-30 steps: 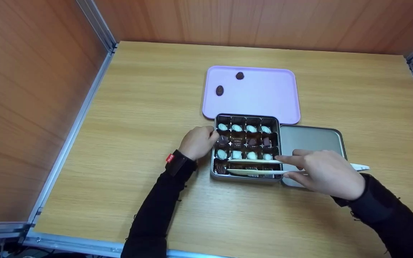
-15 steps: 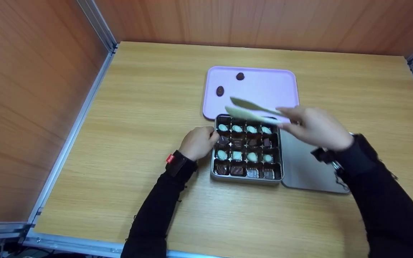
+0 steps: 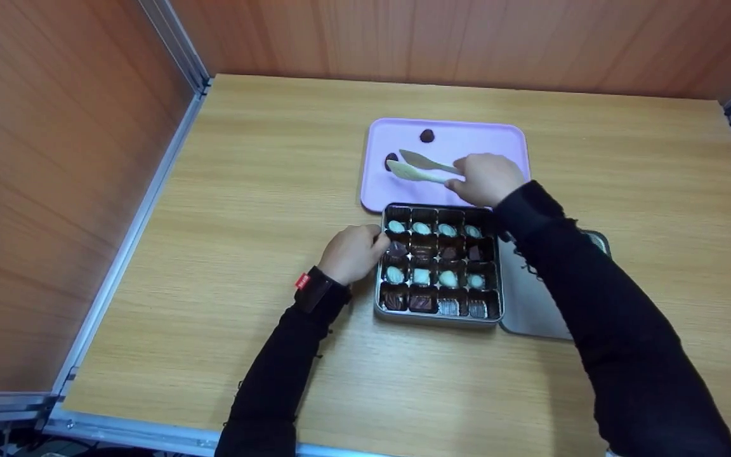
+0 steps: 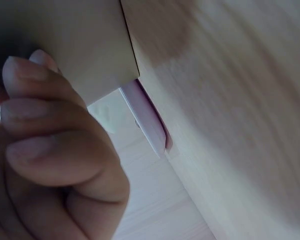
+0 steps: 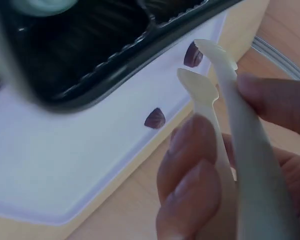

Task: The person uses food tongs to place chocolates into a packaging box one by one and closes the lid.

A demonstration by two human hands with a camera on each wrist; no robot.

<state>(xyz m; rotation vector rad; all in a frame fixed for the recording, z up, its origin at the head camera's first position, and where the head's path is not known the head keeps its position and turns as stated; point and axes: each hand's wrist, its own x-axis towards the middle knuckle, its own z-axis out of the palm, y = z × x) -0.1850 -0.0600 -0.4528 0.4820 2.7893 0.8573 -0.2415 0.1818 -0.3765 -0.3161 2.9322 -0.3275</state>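
My left hand [image 3: 351, 254] grips the left edge of a metal tin [image 3: 438, 321], thumb at its rim; the left wrist view shows its fingers curled against the tin's side. Chocolates sit in rows in the tin's dark divided insert, pale green ones [image 3: 421, 277] alternating with brown ones [image 3: 421, 303]. Over the purple tray [image 3: 373, 193], my right hand [image 3: 491, 179] holds pale tongs [image 5: 257, 165]. Their arms are spread, with nothing visible between the tips in the right wrist view. An oval dark chocolate [image 3: 391, 158] lies by the tips, partly covered by them in the head view.
A second dark chocolate [image 3: 427, 136] lies near the tray's back edge. The tin's metal lid [image 3: 533, 314] lies flat to the right of the tin, partly under my right sleeve. Wood-look panels [image 3: 73, 158] bound the table at the left and back.
My right hand has carried the tongs from above the tin's front row, back over the tin, to the oval chocolate on the tray. The left hand stays at the tin's edge.
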